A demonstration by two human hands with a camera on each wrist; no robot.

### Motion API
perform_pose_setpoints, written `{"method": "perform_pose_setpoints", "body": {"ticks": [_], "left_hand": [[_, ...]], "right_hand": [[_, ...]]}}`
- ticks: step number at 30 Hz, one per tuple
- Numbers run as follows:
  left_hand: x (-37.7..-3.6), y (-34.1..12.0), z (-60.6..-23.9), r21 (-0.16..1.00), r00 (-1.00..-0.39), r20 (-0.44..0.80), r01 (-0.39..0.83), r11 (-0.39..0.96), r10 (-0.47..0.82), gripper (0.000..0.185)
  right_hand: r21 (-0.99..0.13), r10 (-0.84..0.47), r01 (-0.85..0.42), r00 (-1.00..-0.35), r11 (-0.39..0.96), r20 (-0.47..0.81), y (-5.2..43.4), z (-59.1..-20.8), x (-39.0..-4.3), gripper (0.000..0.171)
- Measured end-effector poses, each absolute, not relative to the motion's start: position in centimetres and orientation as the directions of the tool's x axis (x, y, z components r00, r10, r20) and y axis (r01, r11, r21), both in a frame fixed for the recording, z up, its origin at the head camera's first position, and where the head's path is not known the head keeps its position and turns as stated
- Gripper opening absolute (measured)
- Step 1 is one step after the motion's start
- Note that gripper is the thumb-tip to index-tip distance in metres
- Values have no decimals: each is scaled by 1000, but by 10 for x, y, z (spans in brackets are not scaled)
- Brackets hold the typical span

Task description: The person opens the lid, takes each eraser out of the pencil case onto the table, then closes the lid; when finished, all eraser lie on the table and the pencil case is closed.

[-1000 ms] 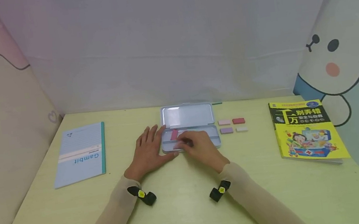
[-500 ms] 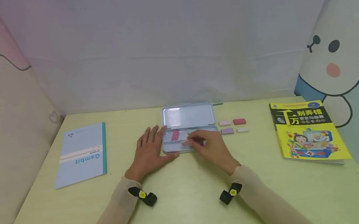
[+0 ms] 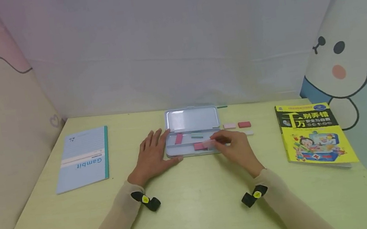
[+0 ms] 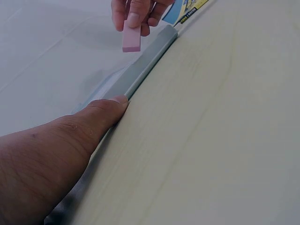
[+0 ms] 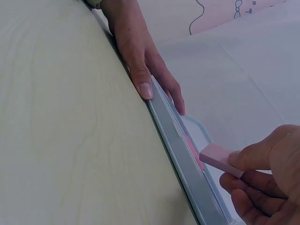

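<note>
The right hand [image 3: 234, 148] pinches a pale pink eraser [image 3: 209, 144] between thumb and fingertips and holds it over the near tray of the open metal pencil tin [image 3: 191, 120], toward the tray's right end; in the right wrist view the eraser [image 5: 220, 159] hangs clear above the tin's front wall [image 5: 187, 173]. The left hand [image 3: 152, 155] lies flat on the yellow-green table [image 3: 196, 213], fingers straight, its thumb [image 4: 105, 110] pressed along the tin's near left edge and its fingertips touching the left side. Inside the tin lie a red eraser [image 3: 178, 138] at the left, a green eraser [image 3: 197, 135] in the middle and another red eraser [image 3: 199, 146] just beside the held one. To the right of the tin, on the table, sit a pink eraser [image 3: 229, 126], a dark red eraser [image 3: 244, 124] and a whitish eraser [image 3: 249, 132]. A blue Gambit notebook [image 3: 82, 156] lies well to the left, a yellow children's book [image 3: 313, 134] well to the right.
</note>
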State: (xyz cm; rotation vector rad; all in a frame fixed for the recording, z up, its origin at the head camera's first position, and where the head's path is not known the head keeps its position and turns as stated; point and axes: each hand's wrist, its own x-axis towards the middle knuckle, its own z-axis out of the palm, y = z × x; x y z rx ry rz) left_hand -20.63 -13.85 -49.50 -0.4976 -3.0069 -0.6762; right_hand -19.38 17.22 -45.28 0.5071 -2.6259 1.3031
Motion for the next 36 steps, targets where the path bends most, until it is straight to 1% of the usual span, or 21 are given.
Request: {"method": "perform_pose_setpoints", "body": {"ticks": [5,12,18,24,32,36], "left_hand": [[-206,-138,-495,422,-950,89,309,853,300,104],[-206,-138,-495,424,-951,87,304,853,295,104],[-206,-138,-495,416,-952,87,302,858,293,103],[-206,-138,-496,418,-952,85,303,857,295,104],[-207,-138,-498,408,-952,80,302,862,296,105],[-206,-138,-497,410,-953,75,299,862,295,104]], "right_hand": [[-737,-189,-342,-939,583,286,187,-455,-195,14],[-741,-137,-239,-971,627,197,207,-458,-190,21],[-747,-107,-184,-983,639,150,219,-458,-189,26],[-759,-78,-139,-990,637,116,226,-458,-188,25],[-737,-52,-105,-994,667,95,230,-453,-189,26],[-737,-8,-43,-999,674,52,233,-452,-191,27]]}}
